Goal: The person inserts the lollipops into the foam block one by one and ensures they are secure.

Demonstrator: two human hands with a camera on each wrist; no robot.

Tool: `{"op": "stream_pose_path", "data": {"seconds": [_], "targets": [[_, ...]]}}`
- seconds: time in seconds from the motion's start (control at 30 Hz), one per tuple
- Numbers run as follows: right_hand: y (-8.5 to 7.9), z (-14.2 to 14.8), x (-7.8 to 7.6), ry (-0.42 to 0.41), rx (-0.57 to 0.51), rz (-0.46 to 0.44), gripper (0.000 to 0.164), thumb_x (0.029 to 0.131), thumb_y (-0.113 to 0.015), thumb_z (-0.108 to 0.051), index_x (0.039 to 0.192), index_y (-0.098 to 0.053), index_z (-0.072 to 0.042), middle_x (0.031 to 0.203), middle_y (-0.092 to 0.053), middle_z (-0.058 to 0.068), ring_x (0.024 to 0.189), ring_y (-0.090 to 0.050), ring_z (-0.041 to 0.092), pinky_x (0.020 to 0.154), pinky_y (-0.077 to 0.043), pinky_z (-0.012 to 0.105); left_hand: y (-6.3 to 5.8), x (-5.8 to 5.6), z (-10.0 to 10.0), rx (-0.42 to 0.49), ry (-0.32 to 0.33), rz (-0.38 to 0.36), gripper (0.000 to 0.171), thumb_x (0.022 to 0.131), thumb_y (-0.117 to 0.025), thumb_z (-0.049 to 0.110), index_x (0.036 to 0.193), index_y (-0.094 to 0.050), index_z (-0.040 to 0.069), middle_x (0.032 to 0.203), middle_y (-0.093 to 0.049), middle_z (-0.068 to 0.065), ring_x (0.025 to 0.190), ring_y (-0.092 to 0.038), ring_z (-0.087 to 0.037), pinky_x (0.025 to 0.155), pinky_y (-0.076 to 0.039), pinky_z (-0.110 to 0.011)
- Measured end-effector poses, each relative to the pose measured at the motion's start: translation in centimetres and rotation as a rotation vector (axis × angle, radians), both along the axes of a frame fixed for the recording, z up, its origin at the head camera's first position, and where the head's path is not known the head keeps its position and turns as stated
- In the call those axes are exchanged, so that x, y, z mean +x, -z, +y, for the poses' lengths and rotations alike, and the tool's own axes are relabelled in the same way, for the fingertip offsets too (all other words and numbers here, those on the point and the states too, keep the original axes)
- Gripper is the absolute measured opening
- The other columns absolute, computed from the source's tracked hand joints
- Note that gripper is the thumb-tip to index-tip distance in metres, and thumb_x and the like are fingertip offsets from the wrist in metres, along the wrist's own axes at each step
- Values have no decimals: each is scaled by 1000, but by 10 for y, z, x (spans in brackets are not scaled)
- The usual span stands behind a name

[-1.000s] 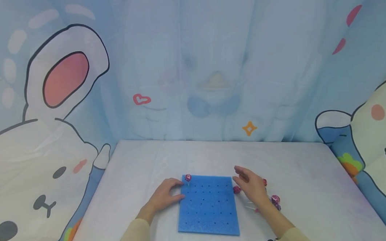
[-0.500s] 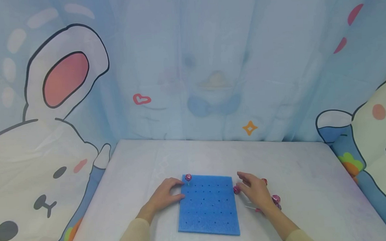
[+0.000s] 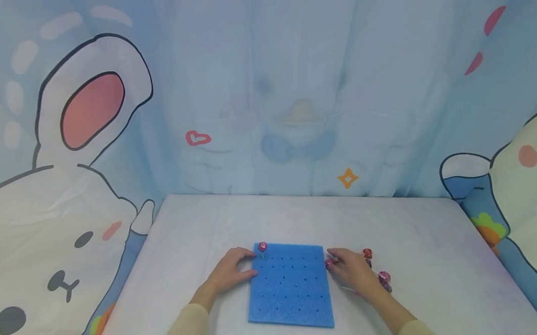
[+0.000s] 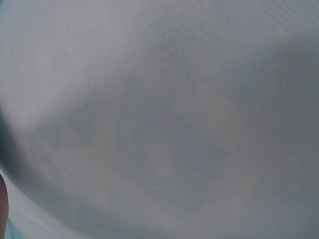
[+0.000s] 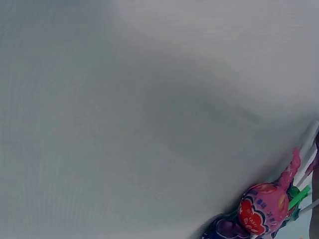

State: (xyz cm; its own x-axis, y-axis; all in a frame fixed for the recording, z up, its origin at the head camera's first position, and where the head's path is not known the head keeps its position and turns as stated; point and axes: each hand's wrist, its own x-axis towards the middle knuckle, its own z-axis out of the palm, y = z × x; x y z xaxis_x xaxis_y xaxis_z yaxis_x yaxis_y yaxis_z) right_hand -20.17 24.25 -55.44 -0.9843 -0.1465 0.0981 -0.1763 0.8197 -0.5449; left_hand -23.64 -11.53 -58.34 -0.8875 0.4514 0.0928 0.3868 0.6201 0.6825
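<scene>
A blue foam board (image 3: 288,288) dotted with small holes lies on the table. One lollipop (image 3: 262,246) with a pink-red wrapper stands upright at its far left corner. My left hand (image 3: 228,271) rests at the board's left edge, with fingertips and thumb touching it. Beside the right edge, my right hand (image 3: 353,269) has its thumb and fingers around the head of a pink lollipop (image 3: 329,263), partly covered by them. More lollipops (image 3: 384,277) lie beside and behind that hand; one pink wrapped lollipop (image 5: 261,209) shows large in the right wrist view.
A white cloth covers the table (image 3: 198,227). Behind it hangs a blue curtain (image 3: 290,60) with cartoon rabbits. A red lollipop (image 3: 367,253) lies just beyond the right hand. The left wrist view shows mostly blurred pale cloth (image 4: 159,124).
My right hand has come down, and its fingers have closed in around the pink lollipop beside the board. The left hand and the board have stayed in place.
</scene>
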Motion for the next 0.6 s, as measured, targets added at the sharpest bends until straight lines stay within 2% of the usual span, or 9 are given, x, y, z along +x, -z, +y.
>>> {"op": "stream_pose_path", "data": {"seconds": [0.27,0.6], "targets": [[7,-3,-2,-71,126,72,34,87,-72,-5,120,-65,1,115,-68,14,111,-63,31,93,-52,47,1,0,-1,7,2,5,45,88,-71,40,127,-61,18,128,-60,4,127,-49,-19,109,-39,-42],[8,-10,-3,-93,266,68,36,86,-74,-5,120,-65,1,120,-66,16,114,-62,31,94,-52,47,2,0,-1,15,8,23,45,89,-70,39,127,-61,16,128,-60,3,127,-50,-20,108,-39,-43]]}}
